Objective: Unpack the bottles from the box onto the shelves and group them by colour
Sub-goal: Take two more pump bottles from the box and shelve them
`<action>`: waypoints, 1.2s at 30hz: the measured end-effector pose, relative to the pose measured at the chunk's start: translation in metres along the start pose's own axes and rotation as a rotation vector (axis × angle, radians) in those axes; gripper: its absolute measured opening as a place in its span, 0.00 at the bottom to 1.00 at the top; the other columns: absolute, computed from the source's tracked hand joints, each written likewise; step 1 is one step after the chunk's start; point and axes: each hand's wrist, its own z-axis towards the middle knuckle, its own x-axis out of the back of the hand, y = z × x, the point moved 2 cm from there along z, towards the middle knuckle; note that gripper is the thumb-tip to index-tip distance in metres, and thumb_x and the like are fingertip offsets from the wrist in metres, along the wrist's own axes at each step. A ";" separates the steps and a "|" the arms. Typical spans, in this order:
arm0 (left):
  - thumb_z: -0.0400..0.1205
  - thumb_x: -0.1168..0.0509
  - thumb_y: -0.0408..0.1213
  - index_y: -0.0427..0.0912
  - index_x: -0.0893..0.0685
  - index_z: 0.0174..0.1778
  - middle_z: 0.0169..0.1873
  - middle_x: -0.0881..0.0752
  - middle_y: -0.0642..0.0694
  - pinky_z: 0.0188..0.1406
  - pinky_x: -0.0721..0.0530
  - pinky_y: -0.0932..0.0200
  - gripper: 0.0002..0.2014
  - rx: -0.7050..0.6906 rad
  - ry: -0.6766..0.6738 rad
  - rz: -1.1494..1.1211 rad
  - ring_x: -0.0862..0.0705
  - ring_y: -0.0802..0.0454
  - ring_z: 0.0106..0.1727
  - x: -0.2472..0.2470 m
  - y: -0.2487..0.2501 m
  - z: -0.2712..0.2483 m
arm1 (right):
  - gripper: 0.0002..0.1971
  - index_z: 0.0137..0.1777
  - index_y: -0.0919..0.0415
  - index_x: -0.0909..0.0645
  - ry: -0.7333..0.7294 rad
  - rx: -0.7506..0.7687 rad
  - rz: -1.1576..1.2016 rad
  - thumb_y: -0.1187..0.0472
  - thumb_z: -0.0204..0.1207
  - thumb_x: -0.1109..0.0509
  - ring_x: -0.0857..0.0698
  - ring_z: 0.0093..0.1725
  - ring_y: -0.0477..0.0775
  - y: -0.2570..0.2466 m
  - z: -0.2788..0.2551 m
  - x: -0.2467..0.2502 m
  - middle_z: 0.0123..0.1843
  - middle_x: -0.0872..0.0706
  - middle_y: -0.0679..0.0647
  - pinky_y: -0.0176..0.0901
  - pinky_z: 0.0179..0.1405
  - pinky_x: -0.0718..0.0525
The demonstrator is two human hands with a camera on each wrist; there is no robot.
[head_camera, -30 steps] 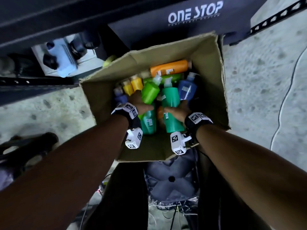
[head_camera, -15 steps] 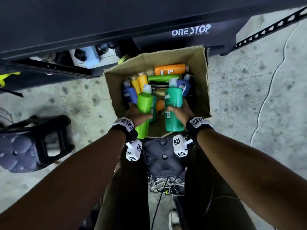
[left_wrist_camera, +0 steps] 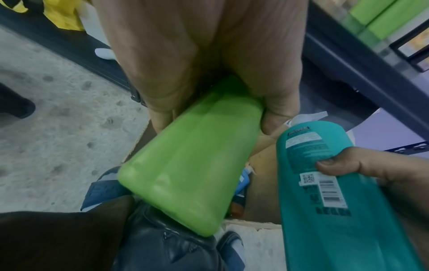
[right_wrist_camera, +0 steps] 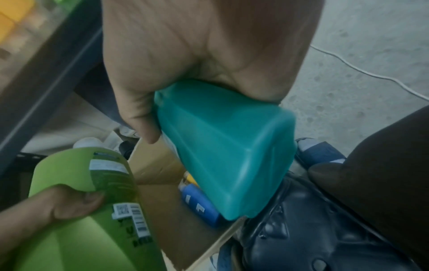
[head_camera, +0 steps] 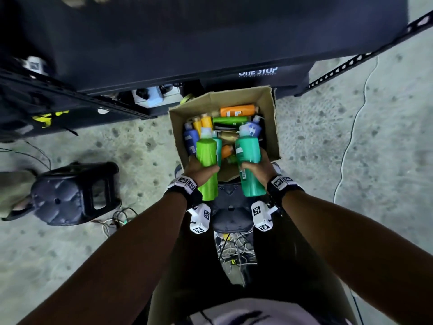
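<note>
Both hands are loaded: my left hand [head_camera: 200, 168] is wrapped round the middle of the lime-green bottle [head_camera: 206, 170], thumb across its front, and my right hand [head_camera: 256, 166] is clamped the same way on the teal bottle [head_camera: 248, 165]. Each bottle stands cap-up, clear of the cardboard box [head_camera: 271, 127], near its 6 o'clock edge and just above my knees; the two are close but apart. Risks, as I judge them: smooth plastic walls and a one-handed hold at mid-body, so a bottle could slide downward if my squeeze slackens during the lift to the shelves [head_camera: 164, 38] at 12 o'clock. The bases hang low, and a swing could knock one against the box's near wall, or the two bottles together. Sorting risk: lime and teal are both greens, and under this dim light they could end up in one group; the left wrist view shows lime-green items [left_wrist_camera: 380, 16] already on a shelf, which suggests where the left bottle belongs. Box contents: an orange bottle [head_camera: 237, 110] lying flat at 12 o'clock, a green one [head_camera: 230, 119] flat beside it, two yellow bottles [head_camera: 202, 121] at 10 o'clock, a blue bottle [head_camera: 191, 139] at 9 o'clock, another blue [head_camera: 254, 127] at 2 o'clock, and a small orange bottle [head_camera: 226, 151] near centre; deeper layers are too dark to list. Floor outside: a dark stool [head_camera: 75, 193] at 8 o'clock and a white cable [head_camera: 351, 127] at 3 o'clock.
</note>
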 end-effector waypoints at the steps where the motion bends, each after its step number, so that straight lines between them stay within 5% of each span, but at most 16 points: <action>1: 0.73 0.19 0.49 0.42 0.32 0.81 0.72 0.18 0.39 0.69 0.18 0.44 0.43 -0.005 -0.006 -0.010 0.18 0.38 0.71 0.003 0.003 -0.011 | 0.31 0.73 0.63 0.25 0.005 0.005 0.007 0.72 0.69 0.22 0.11 0.53 0.68 -0.004 -0.010 0.000 0.57 0.12 0.70 0.61 0.52 0.11; 4: 0.73 0.19 0.47 0.42 0.28 0.79 0.70 0.16 0.40 0.69 0.18 0.43 0.40 -0.039 -0.018 -0.027 0.17 0.39 0.70 0.012 0.009 -0.040 | 0.29 0.71 0.62 0.22 0.005 0.029 0.022 0.70 0.69 0.21 0.11 0.54 0.68 -0.020 -0.035 -0.002 0.57 0.11 0.67 0.61 0.52 0.11; 7: 0.73 0.18 0.43 0.41 0.24 0.73 0.65 0.13 0.40 0.65 0.15 0.43 0.34 -0.089 -0.011 -0.049 0.14 0.40 0.65 0.018 0.016 -0.070 | 0.28 0.70 0.60 0.23 -0.004 0.060 0.047 0.71 0.70 0.21 0.10 0.51 0.64 -0.035 -0.064 -0.003 0.54 0.10 0.61 0.50 0.44 0.13; 10: 0.73 0.19 0.37 0.42 0.23 0.64 0.60 0.11 0.38 0.61 0.14 0.46 0.27 -0.139 0.024 -0.101 0.12 0.41 0.61 0.026 0.026 -0.101 | 0.31 0.74 0.58 0.25 -0.020 0.124 0.060 0.71 0.71 0.21 0.11 0.55 0.64 -0.053 -0.094 -0.004 0.58 0.10 0.63 0.54 0.53 0.13; 17: 0.71 0.18 0.43 0.42 0.26 0.73 0.65 0.15 0.39 0.67 0.17 0.38 0.36 -0.185 0.059 -0.214 0.15 0.40 0.66 0.049 0.042 -0.153 | 0.14 0.60 0.41 0.17 -0.009 0.288 0.249 0.55 0.78 0.21 0.07 0.50 0.45 -0.087 -0.156 -0.001 0.50 0.06 0.42 0.35 0.40 0.11; 20: 0.61 0.22 0.57 0.49 0.27 0.70 0.62 0.13 0.44 0.66 0.15 0.40 0.42 -0.234 0.080 -0.272 0.14 0.42 0.62 0.063 0.055 -0.170 | 0.13 0.58 0.30 0.16 0.007 0.358 0.247 0.46 0.77 0.21 0.08 0.54 0.46 -0.103 -0.169 0.000 0.54 0.07 0.41 0.45 0.49 0.09; 23: 0.59 0.23 0.63 0.49 0.27 0.73 0.62 0.13 0.46 0.64 0.14 0.42 0.47 -0.311 0.088 -0.295 0.13 0.45 0.60 0.079 0.077 -0.178 | 0.23 0.63 0.30 0.20 0.016 0.429 0.183 0.32 0.69 0.21 0.09 0.57 0.47 -0.124 -0.170 0.003 0.57 0.08 0.41 0.59 0.64 0.13; 26: 0.61 0.24 0.66 0.49 0.26 0.72 0.59 0.12 0.48 0.62 0.13 0.46 0.46 -0.397 0.107 -0.289 0.12 0.49 0.57 0.097 0.099 -0.186 | 0.28 0.65 0.32 0.21 0.051 0.536 0.100 0.26 0.67 0.23 0.09 0.56 0.44 -0.151 -0.173 0.004 0.58 0.09 0.40 0.60 0.65 0.13; 30: 0.58 0.25 0.66 0.57 0.22 0.57 0.48 0.11 0.57 0.37 0.17 0.71 0.33 -0.497 0.176 -0.340 0.12 0.69 0.43 0.120 0.128 -0.199 | 0.28 0.65 0.32 0.21 0.149 0.653 0.056 0.21 0.69 0.30 0.10 0.54 0.42 -0.185 -0.178 0.006 0.56 0.09 0.37 0.61 0.63 0.12; 34: 0.59 0.25 0.66 0.53 0.22 0.57 0.49 0.10 0.50 0.51 0.11 0.51 0.35 -0.568 0.247 -0.401 0.10 0.51 0.51 0.144 0.156 -0.212 | 0.29 0.68 0.27 0.24 0.208 0.764 0.032 0.19 0.70 0.34 0.10 0.53 0.40 -0.222 -0.192 0.003 0.55 0.11 0.32 0.56 0.59 0.11; 36: 0.60 0.25 0.67 0.56 0.23 0.54 0.49 0.10 0.53 0.49 0.12 0.52 0.32 -0.619 0.287 -0.407 0.10 0.52 0.50 0.157 0.168 -0.220 | 0.28 0.68 0.27 0.24 0.205 0.845 0.063 0.20 0.70 0.34 0.11 0.52 0.33 -0.242 -0.206 -0.001 0.56 0.11 0.29 0.43 0.52 0.12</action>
